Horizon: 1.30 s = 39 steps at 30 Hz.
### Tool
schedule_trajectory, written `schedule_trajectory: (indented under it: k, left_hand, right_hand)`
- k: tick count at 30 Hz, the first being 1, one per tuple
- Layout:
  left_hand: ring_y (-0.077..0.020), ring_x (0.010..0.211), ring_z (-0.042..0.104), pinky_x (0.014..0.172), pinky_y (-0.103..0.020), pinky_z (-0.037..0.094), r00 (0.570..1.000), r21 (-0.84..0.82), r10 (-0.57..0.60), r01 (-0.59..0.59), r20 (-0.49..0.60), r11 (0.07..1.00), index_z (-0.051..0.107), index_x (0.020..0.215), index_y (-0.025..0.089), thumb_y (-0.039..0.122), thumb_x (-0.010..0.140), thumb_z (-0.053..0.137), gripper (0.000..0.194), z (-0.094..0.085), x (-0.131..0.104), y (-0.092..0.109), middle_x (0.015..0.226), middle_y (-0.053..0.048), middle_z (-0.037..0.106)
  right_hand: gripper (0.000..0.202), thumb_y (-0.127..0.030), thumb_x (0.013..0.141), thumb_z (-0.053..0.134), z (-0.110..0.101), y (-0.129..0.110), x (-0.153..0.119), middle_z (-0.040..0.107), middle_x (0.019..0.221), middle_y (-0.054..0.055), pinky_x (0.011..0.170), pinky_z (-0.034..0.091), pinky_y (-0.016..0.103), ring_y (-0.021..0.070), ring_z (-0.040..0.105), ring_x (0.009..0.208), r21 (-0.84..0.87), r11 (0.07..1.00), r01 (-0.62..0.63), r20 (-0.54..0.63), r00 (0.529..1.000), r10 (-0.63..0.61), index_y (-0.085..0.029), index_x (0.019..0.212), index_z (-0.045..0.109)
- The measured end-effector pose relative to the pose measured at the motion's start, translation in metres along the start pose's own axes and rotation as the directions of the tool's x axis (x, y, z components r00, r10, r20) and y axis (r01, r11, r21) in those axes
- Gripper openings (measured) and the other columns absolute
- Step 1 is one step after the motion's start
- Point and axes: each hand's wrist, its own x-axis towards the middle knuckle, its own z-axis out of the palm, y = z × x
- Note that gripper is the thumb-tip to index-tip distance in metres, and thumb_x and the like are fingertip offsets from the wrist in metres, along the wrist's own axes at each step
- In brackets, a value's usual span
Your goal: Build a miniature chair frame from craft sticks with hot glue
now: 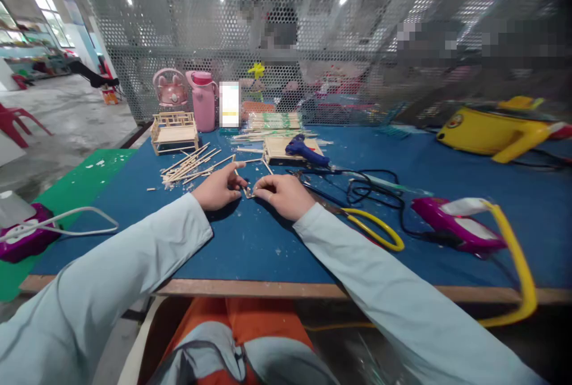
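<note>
My left hand (221, 187) and my right hand (286, 194) meet over the mat at the middle of the table. Their fingertips are closed on a small frame of thin wooden sticks (250, 195), one hand at each side. Fingers hide part of it. Beyond my right hand a blue glue gun (308, 151) rests on a flat stick panel (277, 149). Loose wooden sticks (190, 165) lie in a heap past my left hand. Behind them stands a miniature stick-built bed (175, 133). Yellow-handled scissors (375, 227) lie beside my right forearm.
At the back are a pink bottle (204, 102), a lit screen (230, 105) and bundled sticks (274, 121) against a perforated metal screen (179, 21). Black cord (369, 185) runs to a purple power strip (458, 224) at right. A yellow container (487, 132) stands back right.
</note>
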Motion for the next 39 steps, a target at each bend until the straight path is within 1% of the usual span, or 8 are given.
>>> schedule_trajectory:
  k: [4, 10, 16, 21, 27, 30, 33, 39]
  left_hand:
    - [-0.0104, 0.071, 0.056, 0.075, -0.027, 0.043, 0.996, 0.094, 0.041, -0.048, 0.079, 0.994, 0.034, 0.128, 0.011, 0.005, 0.061, 0.065, 0.074, 0.004, -0.001, -0.004, 0.079, -0.001, 0.062]
    - [-0.0099, 0.067, 0.055, 0.072, -0.025, 0.043, 0.999, 0.15, 0.047, -0.05, 0.018, 0.988, 0.042, 0.123, 0.011, 0.007, 0.065, 0.063, 0.062, 0.012, 0.0, -0.006, 0.071, 0.001, 0.06]
    - [-0.0108, 0.067, 0.057, 0.071, -0.024, 0.044, 0.997, 0.185, 0.076, -0.08, 0.027, 0.979, 0.044, 0.123, 0.012, 0.01, 0.065, 0.064, 0.061, 0.011, 0.002, -0.011, 0.073, -0.001, 0.063]
    - [-0.0122, 0.069, 0.06, 0.071, -0.025, 0.045, 0.995, 0.216, 0.099, -0.103, 0.031, 0.971, 0.046, 0.124, 0.013, 0.011, 0.065, 0.064, 0.062, 0.01, 0.003, -0.015, 0.073, -0.002, 0.067]
    - [-0.0151, 0.075, 0.063, 0.077, -0.028, 0.046, 0.996, 0.265, 0.07, -0.08, 0.046, 0.961, 0.049, 0.123, 0.011, 0.013, 0.065, 0.065, 0.06, 0.008, 0.002, -0.01, 0.077, -0.006, 0.07]
    - [-0.015, 0.076, 0.064, 0.079, -0.028, 0.046, 0.993, 0.294, 0.079, -0.1, 0.085, 0.95, 0.047, 0.124, 0.01, 0.008, 0.066, 0.059, 0.059, 0.006, 0.0, -0.006, 0.081, -0.007, 0.071]
    - [-0.0147, 0.076, 0.064, 0.078, -0.027, 0.047, 0.993, 0.329, 0.085, -0.108, 0.083, 0.938, 0.045, 0.126, 0.01, 0.004, 0.064, 0.053, 0.063, 0.006, -0.003, -0.002, 0.084, -0.007, 0.071]
    - [-0.0177, 0.076, 0.065, 0.073, -0.027, 0.048, 0.993, 0.429, 0.116, -0.118, 0.031, 0.896, 0.048, 0.124, 0.009, 0.016, 0.068, 0.058, 0.057, 0.009, -0.006, 0.004, 0.081, -0.007, 0.071]
  right_hand:
    - [0.009, -0.02, 0.072, 0.061, 0.006, -0.001, 0.001, 0.069, 0.071, 0.002, 0.062, 0.041, 0.023, 0.0124, 0.059, 0.064, -0.06, 0.998, 0.013, 0.017, 1.0, -0.012, -0.016, 0.072, 0.069]
    - [0.009, -0.022, 0.072, 0.063, 0.01, -0.001, 0.001, 0.07, 0.072, 0.003, 0.061, 0.041, 0.022, 0.0126, 0.06, 0.063, -0.087, 0.996, -0.009, 0.012, 1.0, 0.01, -0.017, 0.073, 0.071]
    - [0.008, -0.022, 0.07, 0.066, 0.014, 0.004, 0.001, 0.071, 0.074, 0.004, 0.062, 0.042, 0.023, 0.013, 0.06, 0.064, -0.101, 0.994, 0.039, -0.037, 0.998, -0.043, -0.017, 0.072, 0.071]
    - [0.009, -0.025, 0.069, 0.067, 0.014, 0.006, 0.001, 0.071, 0.072, 0.003, 0.06, 0.042, 0.022, 0.0123, 0.061, 0.063, -0.054, 0.998, 0.038, -0.052, 0.998, -0.041, -0.018, 0.072, 0.072]
    - [0.007, -0.023, 0.069, 0.068, 0.016, 0.007, 0.002, 0.07, 0.072, 0.003, 0.062, 0.043, 0.022, 0.0121, 0.061, 0.063, -0.091, 0.992, 0.092, -0.076, 0.992, -0.099, -0.018, 0.071, 0.072]
    - [0.006, -0.02, 0.07, 0.067, 0.016, 0.01, 0.002, 0.07, 0.072, 0.003, 0.064, 0.044, 0.022, 0.0126, 0.061, 0.065, -0.136, 0.983, 0.124, -0.071, 0.988, -0.135, -0.018, 0.072, 0.072]
    - [0.007, -0.02, 0.071, 0.066, 0.016, 0.011, 0.002, 0.07, 0.074, 0.004, 0.065, 0.044, 0.023, 0.0134, 0.062, 0.067, -0.19, 0.971, 0.147, -0.065, 0.985, -0.162, -0.018, 0.074, 0.072]
    - [0.009, -0.022, 0.074, 0.064, 0.016, 0.014, 0.003, 0.07, 0.077, 0.006, 0.067, 0.044, 0.024, 0.0148, 0.062, 0.072, -0.262, 0.943, 0.206, -0.031, 0.975, -0.222, -0.017, 0.077, 0.072]
